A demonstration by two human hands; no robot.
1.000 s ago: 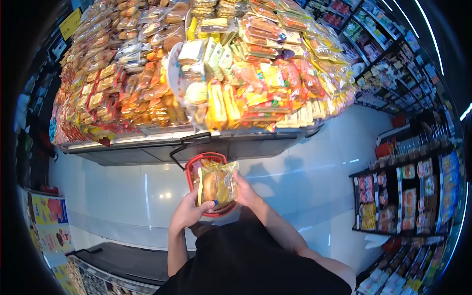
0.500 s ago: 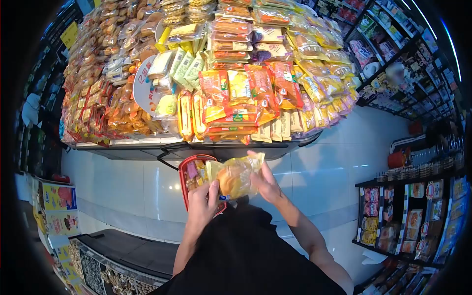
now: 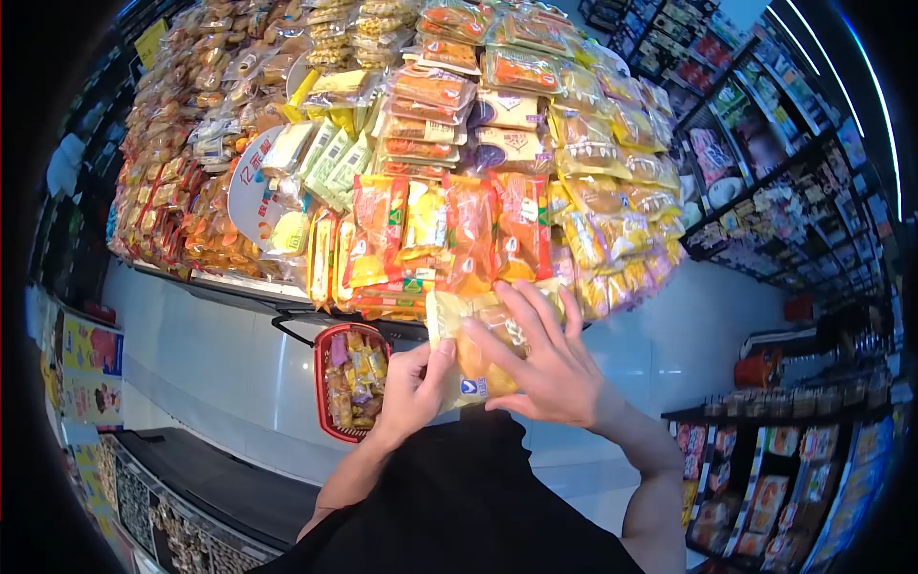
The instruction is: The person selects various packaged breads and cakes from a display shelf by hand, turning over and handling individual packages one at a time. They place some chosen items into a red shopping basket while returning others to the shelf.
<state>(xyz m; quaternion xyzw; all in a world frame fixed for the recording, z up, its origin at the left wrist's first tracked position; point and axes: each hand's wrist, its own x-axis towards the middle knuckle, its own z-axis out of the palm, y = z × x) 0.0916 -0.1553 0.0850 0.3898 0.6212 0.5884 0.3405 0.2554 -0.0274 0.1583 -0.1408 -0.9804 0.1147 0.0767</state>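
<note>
A pale yellow, see-through packet of bread (image 3: 467,364) with a small blue logo is held in front of my body. My left hand (image 3: 413,387) pinches its left edge, the thumb on the front. Across the packet's right side lies my right hand (image 3: 550,368), fingers spread and touching the wrapper, hiding part of it. Just beyond the packet are red-and-yellow bread packs (image 3: 470,234) on the heaped display. Left of my left hand, a red shopping basket (image 3: 323,407) holds several small wrapped snacks.
Wrapped baked goods are piled across the display table (image 3: 229,285), with a white oval sign (image 3: 251,196) among them. A dark counter (image 3: 206,478) stands at lower left. Stocked shelves (image 3: 779,416) line the right side.
My right hand has moved from the packet's right edge to lie spread across its front. The packet has turned more upright and shifted slightly right. The basket shows more fully.
</note>
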